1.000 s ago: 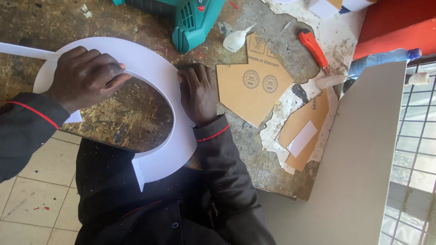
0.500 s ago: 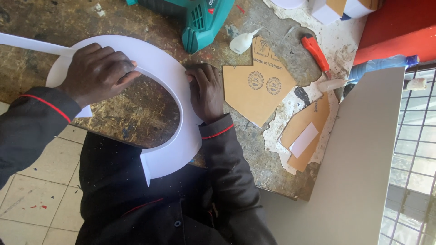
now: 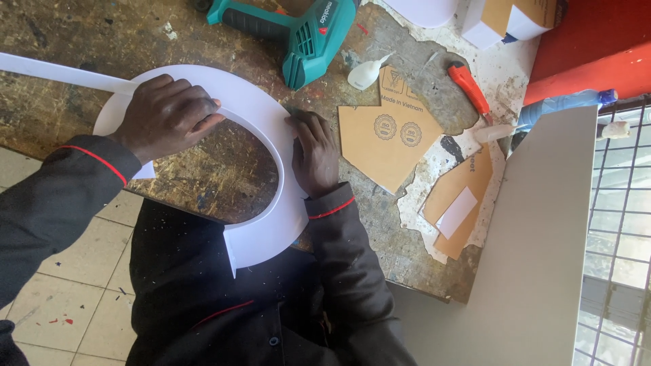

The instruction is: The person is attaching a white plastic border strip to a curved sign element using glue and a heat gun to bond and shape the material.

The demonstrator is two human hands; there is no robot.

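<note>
A white arc-shaped sheet [image 3: 268, 129] lies on the scarred wooden workbench [image 3: 81, 27], and its lower end hangs over the front edge toward my lap. My left hand [image 3: 166, 115] presses on the arc's upper left, fingers curled over its inner edge. My right hand [image 3: 313, 152] lies flat on the arc's right side at the outer edge, fingers together. Whether it holds a small tool is hidden. A long white strip [image 3: 61, 73] runs off to the left from under my left hand.
A teal power tool [image 3: 298, 30] lies at the back of the bench. Right of my right hand lie cardboard pieces [image 3: 386, 139], a small white glue bottle [image 3: 366, 71], an orange-handled knife [image 3: 469, 87] and white boxes [image 3: 505, 20]. A grey board [image 3: 542, 237] leans at the right beside a wire grille.
My left hand has slid a little to the right along the arc. The right hand stays pressed on the sheet, and the view has shifted slightly.
</note>
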